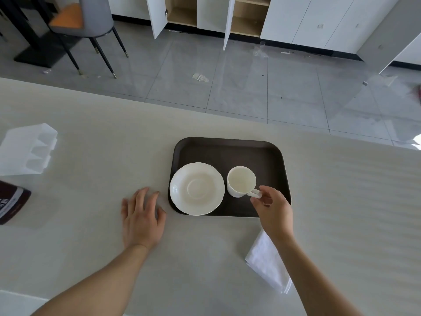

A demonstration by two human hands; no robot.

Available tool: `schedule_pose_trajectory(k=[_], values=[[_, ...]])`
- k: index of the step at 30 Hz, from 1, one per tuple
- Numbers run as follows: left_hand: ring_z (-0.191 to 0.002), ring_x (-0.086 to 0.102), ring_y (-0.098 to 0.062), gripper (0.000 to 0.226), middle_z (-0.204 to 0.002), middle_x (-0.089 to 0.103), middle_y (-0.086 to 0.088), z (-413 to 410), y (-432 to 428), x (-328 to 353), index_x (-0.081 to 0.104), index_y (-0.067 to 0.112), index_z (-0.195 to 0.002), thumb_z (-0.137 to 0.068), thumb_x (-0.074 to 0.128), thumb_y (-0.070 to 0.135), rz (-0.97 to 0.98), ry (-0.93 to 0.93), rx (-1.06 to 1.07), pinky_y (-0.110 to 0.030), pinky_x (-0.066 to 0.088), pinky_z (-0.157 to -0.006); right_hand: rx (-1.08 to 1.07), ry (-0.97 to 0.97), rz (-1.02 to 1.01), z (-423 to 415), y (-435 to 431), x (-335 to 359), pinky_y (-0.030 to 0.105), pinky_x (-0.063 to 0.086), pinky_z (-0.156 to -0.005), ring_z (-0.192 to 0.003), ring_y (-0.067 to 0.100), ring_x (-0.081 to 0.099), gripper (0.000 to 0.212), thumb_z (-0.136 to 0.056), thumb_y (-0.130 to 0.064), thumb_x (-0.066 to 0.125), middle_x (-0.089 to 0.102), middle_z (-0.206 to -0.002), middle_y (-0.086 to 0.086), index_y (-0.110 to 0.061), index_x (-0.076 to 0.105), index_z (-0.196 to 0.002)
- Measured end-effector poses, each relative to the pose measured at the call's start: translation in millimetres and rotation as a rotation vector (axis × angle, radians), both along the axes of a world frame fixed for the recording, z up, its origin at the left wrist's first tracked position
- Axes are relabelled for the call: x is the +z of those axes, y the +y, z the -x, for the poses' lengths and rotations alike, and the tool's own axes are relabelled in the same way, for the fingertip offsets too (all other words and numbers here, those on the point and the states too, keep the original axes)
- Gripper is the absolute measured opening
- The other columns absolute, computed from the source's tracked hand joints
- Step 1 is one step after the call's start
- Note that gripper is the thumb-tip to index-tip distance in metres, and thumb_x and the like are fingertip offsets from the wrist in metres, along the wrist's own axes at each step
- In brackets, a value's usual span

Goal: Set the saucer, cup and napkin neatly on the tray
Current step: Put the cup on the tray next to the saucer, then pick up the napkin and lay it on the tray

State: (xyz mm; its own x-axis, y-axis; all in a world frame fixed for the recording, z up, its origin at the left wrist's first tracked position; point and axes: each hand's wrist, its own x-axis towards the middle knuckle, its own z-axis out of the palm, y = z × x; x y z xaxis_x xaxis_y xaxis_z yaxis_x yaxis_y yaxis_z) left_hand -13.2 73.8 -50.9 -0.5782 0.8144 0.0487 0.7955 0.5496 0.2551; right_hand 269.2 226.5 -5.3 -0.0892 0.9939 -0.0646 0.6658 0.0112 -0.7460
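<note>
Right hand (272, 209) pinches the handle of the cup (241, 181) on the tray (227, 148), beside the saucer (197, 188) at the tray's near-left edge. Left hand (142, 218) lies flat, fingers spread, on the worktop (102, 124). Napkin (266, 262) lies off the tray; its far half is free.

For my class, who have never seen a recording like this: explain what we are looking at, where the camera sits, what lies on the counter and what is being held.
There is one picture, taken by a wide-angle camera worn on a person's head, looking down at their two bare hands; no machine is involved. On the pale counter sits a dark tray. On it lie a white saucer and, beside it, an upright empty white cup. The right hand pinches the cup's handle with its fingers. The left hand lies open and flat on the counter, holding nothing. A folded white napkin lies off the tray, partly under the right forearm. At the far left are a clear plastic holder and a dark packet.
</note>
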Motion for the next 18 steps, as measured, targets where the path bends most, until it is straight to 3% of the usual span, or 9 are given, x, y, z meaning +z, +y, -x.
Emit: schedule_pose_trajectory(k=[2,7,11,15,18], values=[[-0.129,0.046,-0.037,0.048,-0.14,0.051,-0.014,0,0,0,0.061,0.015,-0.124,-0.083,0.043,0.031,-0.002,-0.003,0.002,-0.057,0.023,-0.117,-0.003,0.003,0.01,-3,-2,2,0.025,0.051,-0.077,-0.086,0.015,0.065,0.034,-0.083,-0.015,0.079,0.069,-0.098,-0.001,-0.014,0.068,-0.116],[-0.128,0.046,-0.038,0.049,-0.139,0.051,-0.014,0,1,-1,0.061,0.015,-0.123,-0.083,0.04,0.032,-0.01,-0.004,0.006,-0.058,0.023,-0.117,-0.016,0.024,0.041,-14,-10,11,0.014,0.045,-0.07,-0.083,0.002,0.065,0.031,-0.085,-0.014,0.076,0.07,-0.094,-0.006,-0.02,0.068,-0.115],[-0.128,0.046,-0.037,0.05,-0.139,0.051,-0.014,0,1,-2,0.061,0.015,-0.123,-0.083,0.039,0.033,-0.02,-0.002,0.006,-0.058,0.022,-0.117,-0.036,0.004,0.023,-36,-22,19,0.013,0.044,-0.066,-0.081,-0.002,0.064,0.022,-0.086,-0.017,0.075,0.071,-0.091,-0.009,-0.023,0.071,-0.106],[-0.126,0.047,-0.038,0.049,-0.138,0.051,-0.014,0,0,-4,0.061,0.015,-0.123,-0.082,0.039,0.032,-0.03,-0.002,0.007,-0.058,0.023,-0.116,-0.026,-0.149,-0.01,-68,-41,20,0.016,0.044,-0.062,-0.075,0.0,0.064,0.013,-0.085,-0.017,0.075,0.069,-0.085,-0.012,-0.021,0.075,-0.098],[-0.126,0.047,-0.038,0.049,-0.138,0.051,-0.014,1,0,-5,0.06,0.015,-0.123,-0.082,0.039,0.032,-0.033,-0.003,0.009,-0.058,0.023,-0.116,0.069,-0.357,0.077,-88,-53,17,0.028,0.051,-0.072,-0.095,0.012,0.062,0.036,-0.084,-0.031,0.076,0.067,-0.106,-0.01,-0.024,0.069,-0.118]])
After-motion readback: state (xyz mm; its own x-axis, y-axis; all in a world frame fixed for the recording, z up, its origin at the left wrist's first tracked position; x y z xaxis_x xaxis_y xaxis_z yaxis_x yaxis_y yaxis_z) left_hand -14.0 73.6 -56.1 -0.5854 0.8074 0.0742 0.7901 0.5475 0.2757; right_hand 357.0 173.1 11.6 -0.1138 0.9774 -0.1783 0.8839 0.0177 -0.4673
